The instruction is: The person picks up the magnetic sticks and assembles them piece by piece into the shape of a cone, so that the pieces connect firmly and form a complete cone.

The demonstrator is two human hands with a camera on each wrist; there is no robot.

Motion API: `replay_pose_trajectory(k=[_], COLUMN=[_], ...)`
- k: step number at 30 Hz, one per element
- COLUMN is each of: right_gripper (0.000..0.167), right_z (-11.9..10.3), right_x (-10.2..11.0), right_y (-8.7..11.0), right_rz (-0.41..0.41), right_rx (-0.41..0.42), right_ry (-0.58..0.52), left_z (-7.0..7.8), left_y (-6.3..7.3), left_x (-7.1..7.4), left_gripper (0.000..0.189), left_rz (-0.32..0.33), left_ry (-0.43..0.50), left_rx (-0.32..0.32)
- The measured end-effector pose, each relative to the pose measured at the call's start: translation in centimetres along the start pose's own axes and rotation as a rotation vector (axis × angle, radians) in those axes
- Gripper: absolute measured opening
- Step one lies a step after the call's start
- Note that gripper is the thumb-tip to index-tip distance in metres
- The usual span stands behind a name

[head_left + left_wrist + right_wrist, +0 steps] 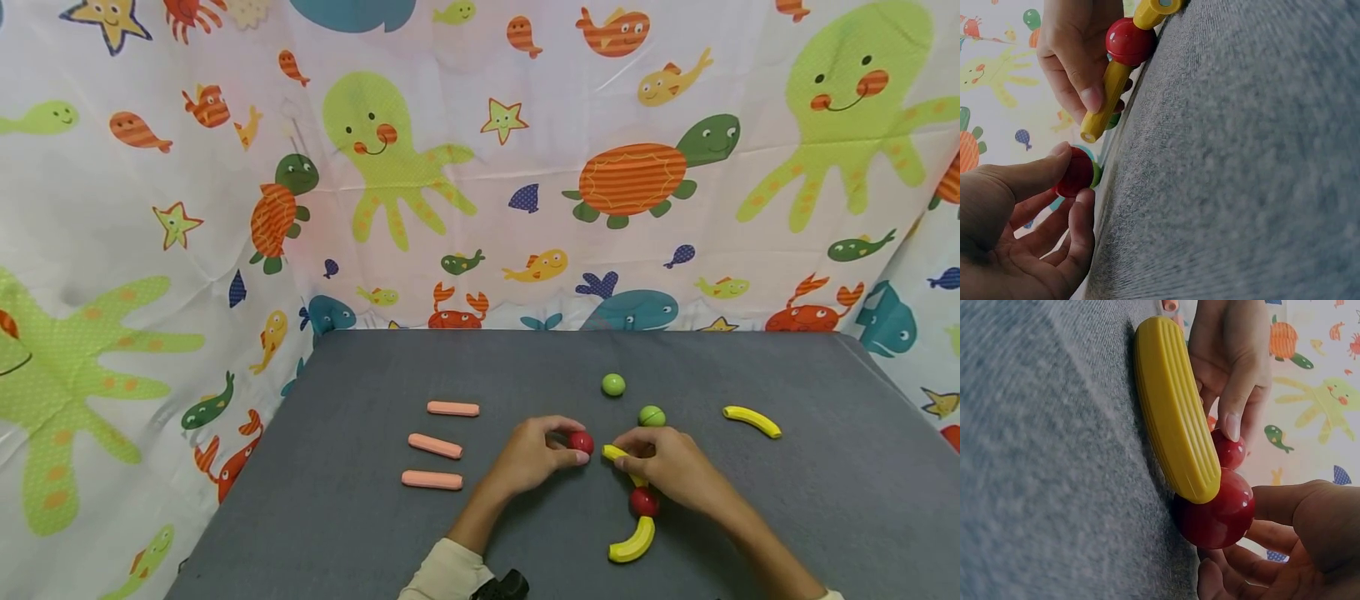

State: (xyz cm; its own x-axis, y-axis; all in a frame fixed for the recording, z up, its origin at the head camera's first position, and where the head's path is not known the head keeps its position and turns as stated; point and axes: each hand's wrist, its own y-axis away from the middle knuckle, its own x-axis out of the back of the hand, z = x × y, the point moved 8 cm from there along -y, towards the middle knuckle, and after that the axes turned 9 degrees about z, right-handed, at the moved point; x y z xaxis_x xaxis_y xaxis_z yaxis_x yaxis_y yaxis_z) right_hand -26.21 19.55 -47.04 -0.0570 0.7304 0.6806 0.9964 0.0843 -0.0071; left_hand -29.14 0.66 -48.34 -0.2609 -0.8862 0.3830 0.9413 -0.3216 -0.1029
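Note:
My left hand [528, 458] pinches a red ball [581, 442] between thumb and fingers, low over the grey table. To its right, my right hand [675, 467] grips a yellow curved rod [614, 452], whose free end points at that ball with a small gap between them. The rod's other end meets a second red ball [643, 502], and a second yellow curved rod [633, 543] extends from this ball toward the table's front. In the left wrist view, the gripped rod [1110, 94] shows a small pale dot on its end face.
Two green balls [613, 384] [652, 416] sit beyond the right hand. A loose yellow curved rod [752, 422] lies farther right. Three pink sticks [435, 446] lie left of the left hand. A sea-animal printed cloth [450, 167] hangs behind the grey table [337, 533].

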Motion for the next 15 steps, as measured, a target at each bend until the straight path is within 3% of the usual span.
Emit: replay_pose_trajectory(k=[15], right_gripper=[0.019], right_z=[-0.11], right_x=[-0.57], right_y=[0.04], right_rz=[-0.002], right_rx=[0.009], right_ry=[-0.006], left_z=[-0.20], left_y=[0.13], left_x=[-0.74], left_gripper=[0.037], left_rz=[-0.036], left_ry=[-0.013], left_rx=[0.034])
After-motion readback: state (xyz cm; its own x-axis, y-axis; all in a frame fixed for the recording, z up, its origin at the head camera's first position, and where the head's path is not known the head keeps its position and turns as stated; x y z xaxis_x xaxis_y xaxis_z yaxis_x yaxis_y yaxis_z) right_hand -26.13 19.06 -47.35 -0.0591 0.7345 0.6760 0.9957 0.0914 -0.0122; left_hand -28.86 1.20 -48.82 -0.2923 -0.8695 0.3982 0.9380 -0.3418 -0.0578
